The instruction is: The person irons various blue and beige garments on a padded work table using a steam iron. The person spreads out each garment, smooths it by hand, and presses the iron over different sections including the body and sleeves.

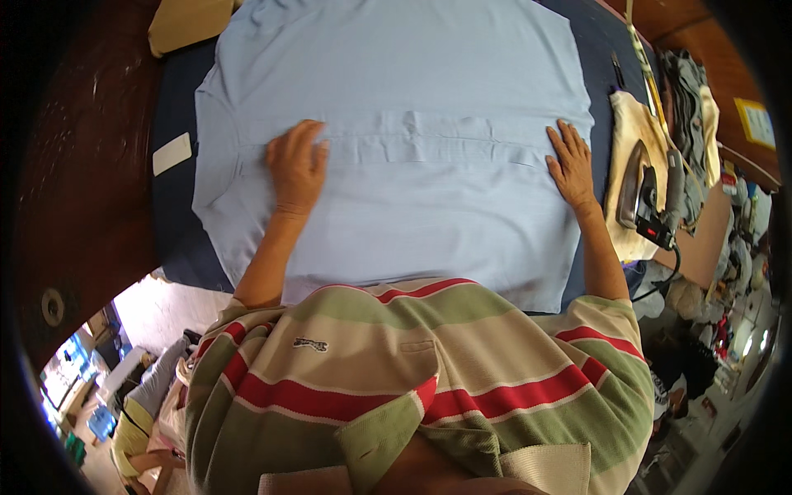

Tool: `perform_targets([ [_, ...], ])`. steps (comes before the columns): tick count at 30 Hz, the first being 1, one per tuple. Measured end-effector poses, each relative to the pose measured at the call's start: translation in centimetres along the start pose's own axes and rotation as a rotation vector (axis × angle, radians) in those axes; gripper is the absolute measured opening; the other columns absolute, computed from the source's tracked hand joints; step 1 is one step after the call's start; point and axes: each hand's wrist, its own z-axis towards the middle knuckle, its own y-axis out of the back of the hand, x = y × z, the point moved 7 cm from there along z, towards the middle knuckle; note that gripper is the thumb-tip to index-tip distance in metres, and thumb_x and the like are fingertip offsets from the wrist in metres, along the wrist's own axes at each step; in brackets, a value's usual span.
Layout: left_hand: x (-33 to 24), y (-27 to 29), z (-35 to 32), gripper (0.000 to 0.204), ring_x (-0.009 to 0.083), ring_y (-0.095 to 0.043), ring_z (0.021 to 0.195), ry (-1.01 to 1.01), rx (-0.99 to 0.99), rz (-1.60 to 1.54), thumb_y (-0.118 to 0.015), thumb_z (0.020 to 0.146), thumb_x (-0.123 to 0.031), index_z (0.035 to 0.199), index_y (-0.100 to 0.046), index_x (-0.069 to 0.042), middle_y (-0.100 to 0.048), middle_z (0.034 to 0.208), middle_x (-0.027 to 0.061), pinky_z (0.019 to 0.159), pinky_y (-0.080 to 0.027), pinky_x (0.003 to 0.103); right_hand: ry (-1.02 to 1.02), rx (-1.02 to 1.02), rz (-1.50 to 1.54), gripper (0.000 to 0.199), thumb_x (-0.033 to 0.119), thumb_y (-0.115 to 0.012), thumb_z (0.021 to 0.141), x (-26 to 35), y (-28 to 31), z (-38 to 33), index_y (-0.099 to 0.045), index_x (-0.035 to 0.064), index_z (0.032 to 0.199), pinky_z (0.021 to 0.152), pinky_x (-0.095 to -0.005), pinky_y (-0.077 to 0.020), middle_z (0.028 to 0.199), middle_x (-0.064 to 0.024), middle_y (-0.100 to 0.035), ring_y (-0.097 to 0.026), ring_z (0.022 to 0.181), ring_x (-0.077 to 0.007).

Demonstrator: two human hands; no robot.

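Observation:
A light blue shirt (429, 223) lies spread out on a dark blue table cover, its neckline toward the left and its hem at the right. A creased strip runs across its middle. My left hand (299, 165) rests on the shirt near the neckline, fingers bent and thumb held apart, with no cloth visibly gripped. Flat near the hem at the far right lies my right hand (571, 163), its fingers spread on the fabric. An electric iron (631, 186) is on a cream cloth pad (629, 124), to the right of my right hand.
A white card (172, 155) lies left of the neckline, on the dark blue cover (186, 227). Brown card or paper (190, 23) sits at the upper left. Folded grey garments (686, 103) are beyond the iron, whose black cord (672, 276) hangs down. A person sits at the lower left.

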Motion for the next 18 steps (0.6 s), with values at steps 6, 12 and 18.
perform_targets([
  [6, 7.7, 1.3, -2.2, 0.050, 0.0183, -0.019, 0.137, 0.255, 0.255, 0.443, -0.034, 0.094, -0.039, 0.141, -0.028, -0.024, -0.023, 0.148, -0.0024, 0.106, -0.018, 0.050, 0.007, 0.048, -0.101, 0.053, 0.041, -0.040, 0.089, -1.5, -0.2, -0.3, -0.038, 0.0186, 0.137, 0.109, -0.0440, -0.0159, 0.146, -0.0085, -0.029, -0.022, 0.135, -0.0305],
  [12, 7.9, 1.1, -2.3, 0.053, 0.0177, -0.017, 0.138, 0.281, 0.287, 0.471, -0.035, 0.094, -0.042, 0.143, -0.024, -0.024, -0.020, 0.150, -0.0030, 0.106, -0.015, 0.052, 0.005, 0.041, -0.083, 0.055, 0.041, -0.041, 0.089, -1.5, 0.1, -0.2, -0.037, 0.0176, 0.138, 0.109, -0.0455, -0.0143, 0.146, -0.0124, -0.026, -0.021, 0.135, -0.0323],
  [18, 7.6, 1.3, -2.3, 0.053, 0.0196, -0.020, 0.137, 0.276, 0.238, 0.501, -0.037, 0.093, -0.041, 0.142, -0.027, -0.022, -0.023, 0.149, -0.0001, 0.104, -0.016, 0.054, 0.053, 0.020, -0.095, 0.051, 0.037, -0.049, 0.087, -4.3, 2.6, -0.7, -0.044, 0.0151, 0.133, 0.107, -0.0468, -0.0205, 0.142, -0.0130, -0.034, -0.029, 0.131, -0.0341],
])
